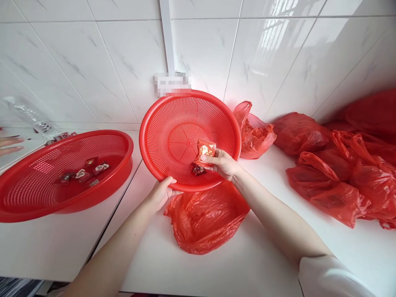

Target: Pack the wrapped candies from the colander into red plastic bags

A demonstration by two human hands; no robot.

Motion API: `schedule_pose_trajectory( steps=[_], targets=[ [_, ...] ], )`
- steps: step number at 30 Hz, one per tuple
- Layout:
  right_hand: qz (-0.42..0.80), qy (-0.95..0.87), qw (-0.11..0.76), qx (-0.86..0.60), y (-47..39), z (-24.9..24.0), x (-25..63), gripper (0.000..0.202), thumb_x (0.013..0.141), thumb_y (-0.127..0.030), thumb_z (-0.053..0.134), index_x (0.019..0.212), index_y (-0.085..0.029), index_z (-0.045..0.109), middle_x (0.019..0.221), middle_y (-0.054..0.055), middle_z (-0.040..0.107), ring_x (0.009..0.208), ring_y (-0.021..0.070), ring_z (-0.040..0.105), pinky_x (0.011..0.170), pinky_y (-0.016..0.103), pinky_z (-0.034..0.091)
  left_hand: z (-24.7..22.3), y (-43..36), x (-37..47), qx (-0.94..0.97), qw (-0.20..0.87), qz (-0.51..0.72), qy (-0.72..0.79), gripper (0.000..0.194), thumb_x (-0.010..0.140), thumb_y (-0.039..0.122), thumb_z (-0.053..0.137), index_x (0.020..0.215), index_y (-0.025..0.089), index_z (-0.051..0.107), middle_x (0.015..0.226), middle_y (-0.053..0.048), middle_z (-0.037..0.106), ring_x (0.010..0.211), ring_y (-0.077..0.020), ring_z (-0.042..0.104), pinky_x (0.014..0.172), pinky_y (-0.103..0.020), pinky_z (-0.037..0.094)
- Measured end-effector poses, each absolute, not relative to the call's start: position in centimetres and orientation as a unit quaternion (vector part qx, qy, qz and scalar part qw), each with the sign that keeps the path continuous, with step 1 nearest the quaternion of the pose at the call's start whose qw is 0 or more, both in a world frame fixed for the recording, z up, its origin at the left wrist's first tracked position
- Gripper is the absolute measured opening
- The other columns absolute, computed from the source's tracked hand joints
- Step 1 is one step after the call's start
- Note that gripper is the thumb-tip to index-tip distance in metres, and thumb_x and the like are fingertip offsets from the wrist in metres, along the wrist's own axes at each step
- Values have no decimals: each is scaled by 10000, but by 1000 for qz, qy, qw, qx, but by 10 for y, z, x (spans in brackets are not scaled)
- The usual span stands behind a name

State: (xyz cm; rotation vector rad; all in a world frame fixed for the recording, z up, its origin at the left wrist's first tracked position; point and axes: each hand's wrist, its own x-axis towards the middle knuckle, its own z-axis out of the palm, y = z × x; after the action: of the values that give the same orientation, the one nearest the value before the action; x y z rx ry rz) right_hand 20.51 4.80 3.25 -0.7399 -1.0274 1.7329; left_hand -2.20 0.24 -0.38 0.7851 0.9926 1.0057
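My left hand (161, 194) grips the near rim of a round red plastic basket (188, 105) with perforated sides, tilted up so its inside faces me. Inside it, my right hand (225, 164) pinches shiny red-and-gold wrapped packets (205, 151); how many is hard to make out. A dark wrapped packet (198, 169) lies just below them against the basket wall. Under the near rim, a red plastic bag (207, 222) rests crumpled on the white table (247, 260), its mouth partly hidden by the basket.
A second red basket (102, 202) on the left holds several wrapped packets (82, 175). Another person's hand (10, 145) shows at the left edge near a clear plastic bottle (29, 115). Filled red bags (334, 169) crowd the right side. A tiled wall (201, 45) stands behind.
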Motion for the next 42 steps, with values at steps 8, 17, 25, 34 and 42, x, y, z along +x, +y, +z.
schedule_pose_trajectory(
  steps=[8, 17, 25, 34, 42],
  targets=[
    [624, -565, 451, -295, 40, 43, 211, 471, 623, -283, 824, 1028, -167, 614, 933, 28, 706, 806, 154, 667, 778, 296, 544, -2, 1, -21, 376, 693, 446, 423, 120, 705, 212, 608, 790, 130, 629, 900, -82, 696, 887, -244, 661, 829, -413, 534],
    [490, -835, 66, -241, 24, 66, 227, 319, 870, -451, 562, 916, -163, 692, 848, 42, 710, 732, 150, 653, 679, 249, 498, 8, -3, -17, 363, 700, 420, 449, 102, 705, 207, 589, 764, 128, 614, 804, -91, 702, 822, -248, 679, 768, -386, 547],
    [85, -887, 229, -393, 51, 18, 215, 358, 849, -109, 524, 1175, -218, 624, 1211, 104, 644, 1135, 238, 570, 920, 366, 424, 10, -6, -16, 300, 716, 377, 506, 139, 648, 240, 602, 662, 182, 477, 597, -56, 629, 582, -258, 663, 512, -353, 525],
    [355, -773, 317, -419, 61, -3, 210, 186, 813, -257, 646, 977, -189, 701, 904, 65, 721, 841, 201, 674, 792, 331, 520, 2, -7, -14, 354, 665, 396, 525, 136, 646, 223, 627, 650, 172, 501, 633, -43, 630, 672, -266, 681, 629, -384, 548],
    [714, -503, 375, -311, 52, 25, 213, 328, 730, -350, 754, 957, -128, 670, 898, 79, 715, 761, 130, 688, 735, 265, 583, 5, -6, -16, 340, 689, 390, 507, 131, 646, 225, 622, 676, 166, 509, 647, -37, 624, 655, -251, 673, 618, -379, 542]
  ],
)
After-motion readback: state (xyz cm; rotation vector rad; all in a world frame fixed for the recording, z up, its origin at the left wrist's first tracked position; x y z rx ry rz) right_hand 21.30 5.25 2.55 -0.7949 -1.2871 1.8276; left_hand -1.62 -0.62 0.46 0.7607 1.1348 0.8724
